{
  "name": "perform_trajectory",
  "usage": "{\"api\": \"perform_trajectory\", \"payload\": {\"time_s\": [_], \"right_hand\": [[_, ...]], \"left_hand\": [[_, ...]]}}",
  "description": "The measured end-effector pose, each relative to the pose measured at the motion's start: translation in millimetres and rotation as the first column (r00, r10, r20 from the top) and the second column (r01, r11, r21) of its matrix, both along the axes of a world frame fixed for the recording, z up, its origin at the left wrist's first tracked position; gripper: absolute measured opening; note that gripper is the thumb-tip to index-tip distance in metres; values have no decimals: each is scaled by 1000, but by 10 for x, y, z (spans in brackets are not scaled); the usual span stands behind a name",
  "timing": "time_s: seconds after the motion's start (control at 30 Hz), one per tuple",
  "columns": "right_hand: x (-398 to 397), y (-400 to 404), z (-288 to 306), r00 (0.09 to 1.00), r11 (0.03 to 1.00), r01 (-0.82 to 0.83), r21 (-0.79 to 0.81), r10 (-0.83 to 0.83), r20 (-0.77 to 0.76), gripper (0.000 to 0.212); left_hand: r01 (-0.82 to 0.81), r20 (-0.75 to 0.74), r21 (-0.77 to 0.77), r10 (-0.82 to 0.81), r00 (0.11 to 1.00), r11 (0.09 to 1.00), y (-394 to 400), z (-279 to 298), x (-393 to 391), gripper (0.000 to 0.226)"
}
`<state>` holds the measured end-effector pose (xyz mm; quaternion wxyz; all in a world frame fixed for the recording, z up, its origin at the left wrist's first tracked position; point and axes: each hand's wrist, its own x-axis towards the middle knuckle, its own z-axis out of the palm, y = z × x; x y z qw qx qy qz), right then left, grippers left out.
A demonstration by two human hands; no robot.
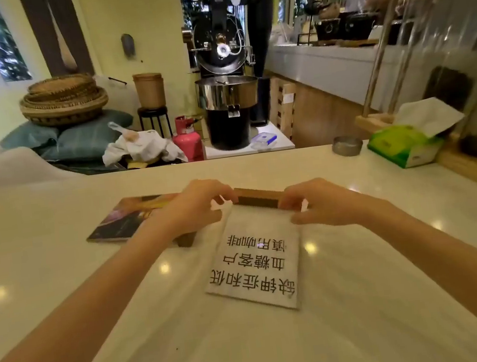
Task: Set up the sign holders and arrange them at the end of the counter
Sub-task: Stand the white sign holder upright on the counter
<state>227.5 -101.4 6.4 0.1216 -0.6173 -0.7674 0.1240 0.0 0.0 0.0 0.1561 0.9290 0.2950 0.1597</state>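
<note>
A white sign card (256,265) with black Chinese characters lies flat on the pale counter (64,292), its text upside down to me. At its far edge sits a wooden base bar (259,198). My left hand (192,207) grips the bar's left end and my right hand (315,204) grips its right end. A second card with a dark purple and orange picture (124,217) lies flat to the left, partly under my left hand. Another dark wooden piece (186,240) pokes out beneath my left wrist.
A green tissue box (404,145) and a small round metal tin (347,145) stand at the counter's far right. Beyond the far edge stand a coffee roaster (228,92), a pink gas cylinder (188,143), stacked baskets (63,100) and cushions.
</note>
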Motion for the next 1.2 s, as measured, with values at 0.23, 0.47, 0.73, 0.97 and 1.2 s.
{"api": "perform_trajectory", "payload": {"time_s": [0.23, 0.47, 0.73, 0.97, 1.2], "right_hand": [[33, -300, -515, 990, 968, -41, 246, 6, 141, 39], [94, -368, -716, 972, 854, -171, 492, 65, 226, 24], [202, -291, -648, 965, 890, 104, 445, 18, -262, 28], [285, 51, -411, 861, 830, 379, 410, -155, -484, 13], [405, 364, -388, 766, 810, 493, 316, -232, -600, 12]], "left_hand": [[80, -189, 199, -41, 981, 977, -135, -432, -69, 44], [120, -136, 238, -89, 987, 964, -167, -500, -104, 38], [-29, 158, -117, 48, 986, 993, 7, -272, -86, 30], [-81, 427, -329, 225, 876, 941, 186, -61, 157, 20], [-145, 476, -351, 309, 823, 925, 450, -44, 407, 20]]}}
